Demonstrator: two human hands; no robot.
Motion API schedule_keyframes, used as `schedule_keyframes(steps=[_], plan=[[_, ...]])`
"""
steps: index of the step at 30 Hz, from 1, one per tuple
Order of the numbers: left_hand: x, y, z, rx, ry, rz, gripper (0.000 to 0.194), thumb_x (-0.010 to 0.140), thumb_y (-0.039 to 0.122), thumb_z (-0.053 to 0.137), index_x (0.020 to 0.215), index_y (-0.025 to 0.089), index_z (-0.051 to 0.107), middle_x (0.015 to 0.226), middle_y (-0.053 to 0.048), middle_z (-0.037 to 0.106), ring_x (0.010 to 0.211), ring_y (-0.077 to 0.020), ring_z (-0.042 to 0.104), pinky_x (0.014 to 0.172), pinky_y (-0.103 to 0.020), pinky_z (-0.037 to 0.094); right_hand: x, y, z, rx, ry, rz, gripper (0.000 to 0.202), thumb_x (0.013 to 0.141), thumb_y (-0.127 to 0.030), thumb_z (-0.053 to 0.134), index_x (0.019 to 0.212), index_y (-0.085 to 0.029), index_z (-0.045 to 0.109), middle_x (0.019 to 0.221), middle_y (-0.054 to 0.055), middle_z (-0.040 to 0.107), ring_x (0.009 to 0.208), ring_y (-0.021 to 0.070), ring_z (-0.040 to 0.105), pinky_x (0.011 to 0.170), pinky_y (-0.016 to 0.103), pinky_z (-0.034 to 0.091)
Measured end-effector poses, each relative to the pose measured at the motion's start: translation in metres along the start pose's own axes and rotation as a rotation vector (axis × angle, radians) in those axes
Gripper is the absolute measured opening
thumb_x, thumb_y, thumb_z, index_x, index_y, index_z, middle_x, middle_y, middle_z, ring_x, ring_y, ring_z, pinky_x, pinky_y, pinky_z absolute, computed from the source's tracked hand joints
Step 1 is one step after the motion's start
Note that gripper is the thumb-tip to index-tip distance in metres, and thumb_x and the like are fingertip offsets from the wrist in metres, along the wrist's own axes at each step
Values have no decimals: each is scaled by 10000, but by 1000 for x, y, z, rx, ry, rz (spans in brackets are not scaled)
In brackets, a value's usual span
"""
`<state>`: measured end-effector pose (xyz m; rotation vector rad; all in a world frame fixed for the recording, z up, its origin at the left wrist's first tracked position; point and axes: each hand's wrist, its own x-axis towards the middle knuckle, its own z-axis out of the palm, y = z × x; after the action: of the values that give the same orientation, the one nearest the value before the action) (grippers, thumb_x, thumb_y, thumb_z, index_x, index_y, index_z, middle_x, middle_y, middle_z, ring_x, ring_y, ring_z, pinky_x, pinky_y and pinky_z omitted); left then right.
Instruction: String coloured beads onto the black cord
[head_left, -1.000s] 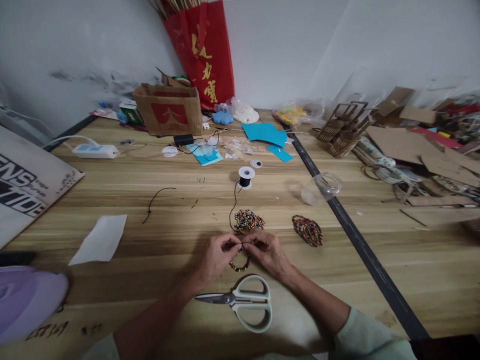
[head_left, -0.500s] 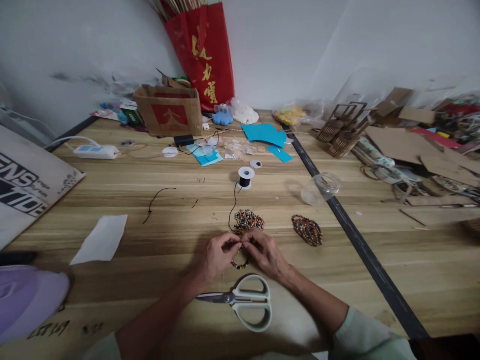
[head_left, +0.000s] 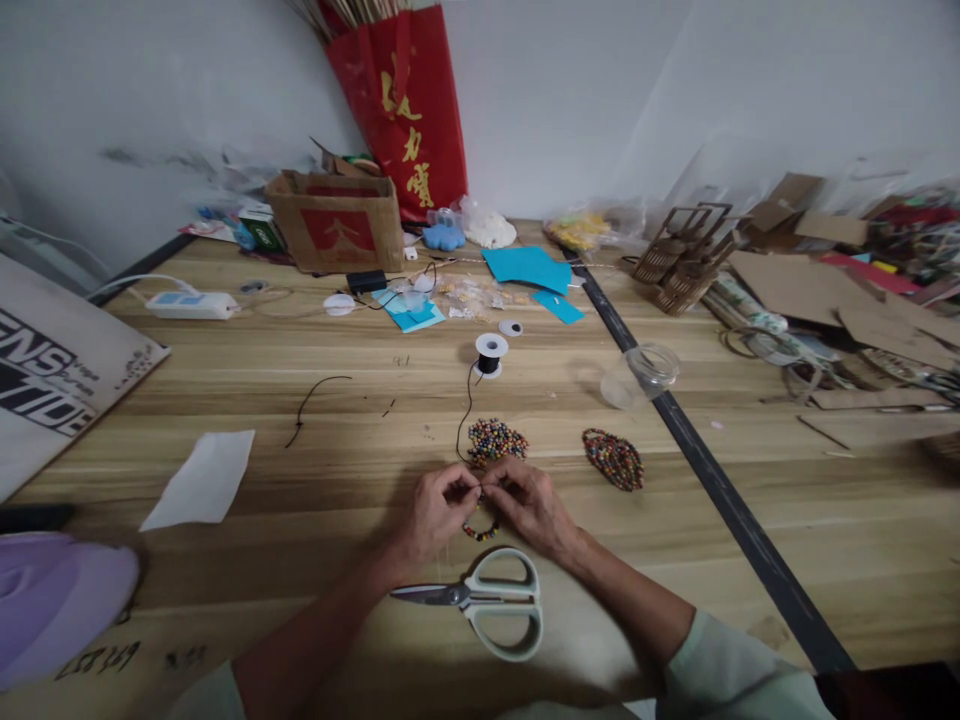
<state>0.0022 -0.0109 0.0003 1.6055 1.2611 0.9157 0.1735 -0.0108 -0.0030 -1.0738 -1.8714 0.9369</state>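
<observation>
My left hand (head_left: 433,512) and my right hand (head_left: 534,508) meet over the table, thumb and forefinger of each pinched together on the thin dark cord at the top of a small beaded bracelet (head_left: 481,534). The bracelet's multicoloured beads curve in a loop below my fingertips; the knot or cord ends are too small to make out. Just beyond my fingers lies a heap of loose beads (head_left: 498,441). A black cord (head_left: 469,405) runs from a white spool (head_left: 491,358) toward the heap. Closer to me are scissors (head_left: 504,602) with pale green handles.
A coiled strand of beads (head_left: 613,460) lies to the right, near a clear plastic container (head_left: 641,375). On the left are a cut black cord (head_left: 301,410), white paper (head_left: 201,480) and a purple object (head_left: 64,605). Blue sheets (head_left: 529,269), a paper bag (head_left: 337,225) and a red bag (head_left: 409,110) stand behind.
Both hands keep their pinch at the top of the bracelet, with only a very slight shift of the fingertips. Nothing else on the table has moved.
</observation>
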Motion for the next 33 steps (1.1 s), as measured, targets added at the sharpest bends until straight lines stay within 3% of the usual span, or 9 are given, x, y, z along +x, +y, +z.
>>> schedule_keyframes(steps=[12,23,33], plan=[[0,-1,0,2,-8,42,100,734,171,573,641,163,610,608,-9,622,586,-130,562,588,-218,448,1,2,0,78,3,59,170,889,-302,580,787,-167,597,696,8,589,635,125,543,568,213,436],[0,-3,-1,50,-2,66,102,732,137,564,641,165,600,616,-4,624,593,-127,565,601,-217,453,1,-1,-4,-112,-37,-186,163,965,-239,460,850,-185,562,759,43,593,697,155,553,649,253,452],[0,-4,0,84,-11,104,106,763,130,558,675,158,610,644,-9,644,615,-128,591,615,-216,471,0,-1,-4,-83,-37,-136,167,962,-253,476,840,-179,564,754,32,583,694,145,547,649,241,445]])
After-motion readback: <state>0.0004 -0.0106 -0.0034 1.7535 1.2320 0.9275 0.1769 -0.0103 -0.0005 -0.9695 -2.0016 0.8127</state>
